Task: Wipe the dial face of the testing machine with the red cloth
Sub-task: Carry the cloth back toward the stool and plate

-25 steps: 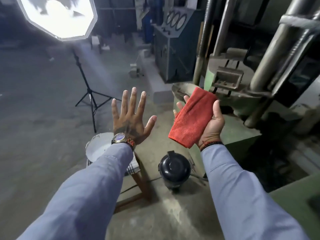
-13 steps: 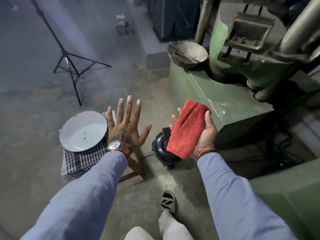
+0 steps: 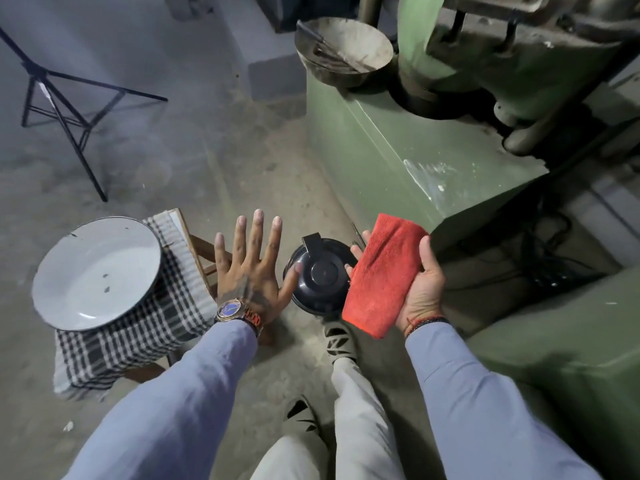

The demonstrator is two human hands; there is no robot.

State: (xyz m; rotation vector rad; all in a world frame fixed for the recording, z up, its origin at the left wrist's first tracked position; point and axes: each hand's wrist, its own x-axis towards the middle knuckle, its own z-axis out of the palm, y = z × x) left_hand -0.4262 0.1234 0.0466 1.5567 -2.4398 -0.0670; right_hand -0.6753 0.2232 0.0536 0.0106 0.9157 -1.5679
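Observation:
My right hand (image 3: 424, 289) is held palm up with the folded red cloth (image 3: 382, 273) lying across it, thumb pressed on the cloth's right edge. Beside it, my left hand (image 3: 251, 271) hovers flat with fingers spread and nothing in it, a watch on the wrist. Both hands are over the concrete floor. The green base of the testing machine (image 3: 398, 143) rises to the right and ahead. No dial face shows in this view.
A black round lidded container (image 3: 318, 275) stands on the floor between my hands. At left a white enamel basin (image 3: 93, 271) rests on a checked cloth (image 3: 138, 330) over a wooden stool. A metal pan (image 3: 346, 46) sits on the machine base. Black tripod legs (image 3: 69, 109) stand far left.
The view has tilted down from the machine and distant dials toward the floor and my legs. Both hands keep the same pose, the cloth still in the right one.

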